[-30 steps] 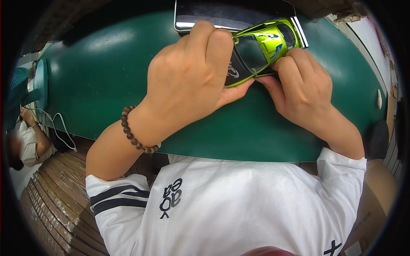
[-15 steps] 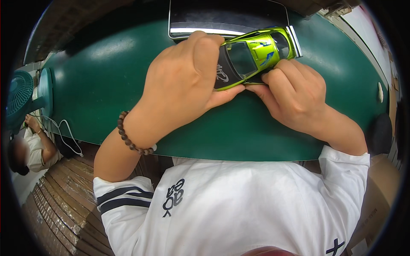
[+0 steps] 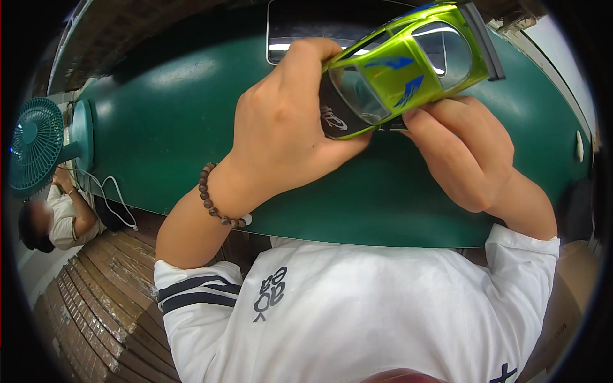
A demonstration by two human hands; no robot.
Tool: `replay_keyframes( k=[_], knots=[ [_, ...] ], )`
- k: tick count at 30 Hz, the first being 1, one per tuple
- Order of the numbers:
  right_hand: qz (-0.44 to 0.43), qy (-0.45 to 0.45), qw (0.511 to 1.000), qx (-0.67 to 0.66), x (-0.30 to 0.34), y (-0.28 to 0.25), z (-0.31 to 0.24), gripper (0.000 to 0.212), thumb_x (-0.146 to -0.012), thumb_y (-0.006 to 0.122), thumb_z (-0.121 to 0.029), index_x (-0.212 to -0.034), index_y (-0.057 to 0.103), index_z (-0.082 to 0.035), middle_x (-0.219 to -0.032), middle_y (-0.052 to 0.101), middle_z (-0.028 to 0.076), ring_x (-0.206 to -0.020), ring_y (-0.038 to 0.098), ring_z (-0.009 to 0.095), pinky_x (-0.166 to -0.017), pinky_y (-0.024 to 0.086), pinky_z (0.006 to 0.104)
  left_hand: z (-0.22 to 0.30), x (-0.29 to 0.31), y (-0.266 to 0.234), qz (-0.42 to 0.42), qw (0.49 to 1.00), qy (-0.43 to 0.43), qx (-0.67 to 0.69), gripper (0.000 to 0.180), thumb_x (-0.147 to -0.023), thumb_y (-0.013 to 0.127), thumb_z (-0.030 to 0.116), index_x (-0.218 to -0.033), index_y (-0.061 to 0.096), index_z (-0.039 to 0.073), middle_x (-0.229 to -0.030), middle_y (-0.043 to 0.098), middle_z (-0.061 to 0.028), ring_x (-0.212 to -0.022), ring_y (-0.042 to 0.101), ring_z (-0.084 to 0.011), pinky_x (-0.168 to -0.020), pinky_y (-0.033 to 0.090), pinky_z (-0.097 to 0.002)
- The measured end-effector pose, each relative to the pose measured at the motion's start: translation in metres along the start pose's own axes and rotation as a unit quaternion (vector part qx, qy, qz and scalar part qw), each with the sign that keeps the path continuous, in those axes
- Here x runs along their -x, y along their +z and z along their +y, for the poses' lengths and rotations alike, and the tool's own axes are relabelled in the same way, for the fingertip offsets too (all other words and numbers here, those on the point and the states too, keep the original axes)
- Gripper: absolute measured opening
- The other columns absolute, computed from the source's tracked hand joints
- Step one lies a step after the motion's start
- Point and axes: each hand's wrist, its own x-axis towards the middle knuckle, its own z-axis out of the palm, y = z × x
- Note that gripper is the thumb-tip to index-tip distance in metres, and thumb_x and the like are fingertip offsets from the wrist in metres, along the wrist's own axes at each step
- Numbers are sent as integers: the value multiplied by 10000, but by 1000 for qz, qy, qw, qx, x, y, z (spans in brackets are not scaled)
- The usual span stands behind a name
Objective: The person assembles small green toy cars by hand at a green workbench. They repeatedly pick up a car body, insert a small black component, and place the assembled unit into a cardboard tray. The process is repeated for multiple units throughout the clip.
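Note:
A lime-green toy car with blue graphics, a dark hood and a grey rear spoiler is held up above the green table. My left hand grips its front end, fingers over the far side and thumb along the near edge of the hood. On the near side of the car, my right hand is closed, with thumb and fingers pinching by the door. A dark strip shows beside the right thumb; whether that is an opened door I cannot tell. Most of the car's underside is hidden.
Behind the car, a black flat panel with a pale rim lies on the green table. At the left stand a teal fan and a white cable, near another person. A small white object lies at the right edge.
The car has been raised closer to view, its rear end lifted and looking larger. Both hands moved with it, and my right hand has turned, its fingers now more under the car's side.

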Motion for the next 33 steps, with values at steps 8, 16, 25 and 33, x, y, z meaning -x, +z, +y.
replay_keyframes(
  k=[8, 16, 25, 33],
  knots=[
    [4, -31, 999, 6, -1, -4, 10, 309, -488, 634, -78, -771, 638, 45, -689, 588, 102, -556, 554, 204, -446, 399, 259, 10, 1, 0, 71, 997, 28, 13, 794, -532, 853, 65, -1228, 477, -9, -1015, 653, -99, -846, 677, -194, -737, 538, -275],
    [18, -10, 1000, -8, 0, -3, 3, 298, -475, 705, -12, -761, 637, 38, -660, 580, 96, -527, 541, 208, -430, 393, 271, 15, 0, -3, 4, 992, -91, 86, 621, -550, 850, 72, -1098, 571, -9, -903, 684, -71, -794, 656, -112, -710, 524, -238],
    [-37, 100, 992, -70, -3, -14, -9, 328, -642, 780, 84, -927, 623, 48, -721, 596, 114, -550, 522, 193, -453, 386, 273, 22, -6, -6, -78, 928, -271, 244, 388, -656, 795, 31, -989, 601, -13, -887, 673, -30, -776, 612, -71, -714, 493, -222],
    [-70, 118, 982, -132, -9, -16, 2, 348, -659, 766, 96, -968, 618, 36, -818, 628, 133, -681, 586, 230, -583, 455, 297, 21, -7, -7, -78, 924, -278, 250, 422, -665, 806, 55, -1018, 586, -16, -910, 669, -36, -795, 612, -74, -726, 496, -227]
  ],
)
